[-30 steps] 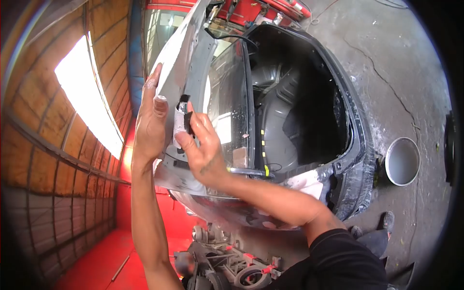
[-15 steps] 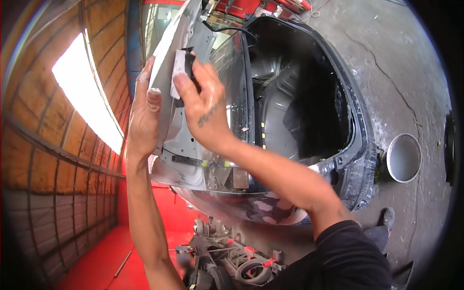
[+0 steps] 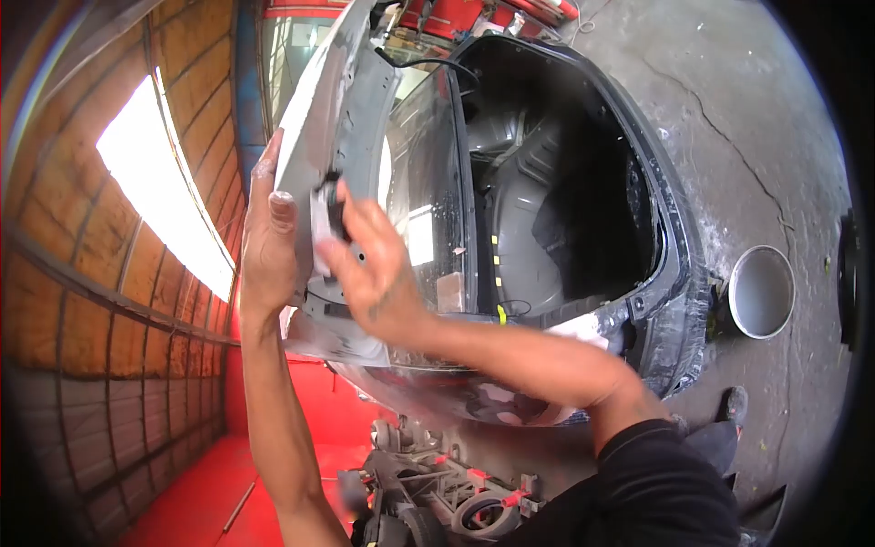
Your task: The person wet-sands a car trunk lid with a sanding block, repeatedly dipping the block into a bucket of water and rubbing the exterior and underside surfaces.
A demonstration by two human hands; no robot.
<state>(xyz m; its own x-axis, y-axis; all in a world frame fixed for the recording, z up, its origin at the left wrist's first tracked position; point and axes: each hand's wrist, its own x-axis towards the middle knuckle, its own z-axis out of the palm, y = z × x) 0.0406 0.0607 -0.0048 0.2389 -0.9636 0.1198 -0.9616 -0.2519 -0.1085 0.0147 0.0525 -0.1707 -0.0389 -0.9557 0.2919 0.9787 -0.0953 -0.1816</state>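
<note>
A raised trunk lid (image 3: 319, 114), grey and white with patchy filler marks, stands at the upper left. My left hand (image 3: 272, 255) grips its edge, thumb on the near face and fingers partly hidden behind; white dust coats the fingertips. My right hand (image 3: 375, 269) is closed around a sanding block (image 3: 321, 223) with a pale face and a dark back. The pale side lies against the lid's inner edge, to the right of my left thumb.
The car's open trunk (image 3: 529, 237) fills the middle, with bare metal inside. A round metal bucket (image 3: 762, 294) sits on the concrete floor (image 3: 729, 137) at right. Wheels and metal parts (image 3: 447, 497) lie below on the left side. A ribbed wall (image 3: 100, 283) runs along the left.
My right hand has slid the sanding block down along the lid's edge, toward me. My left hand keeps its hold on the lid.
</note>
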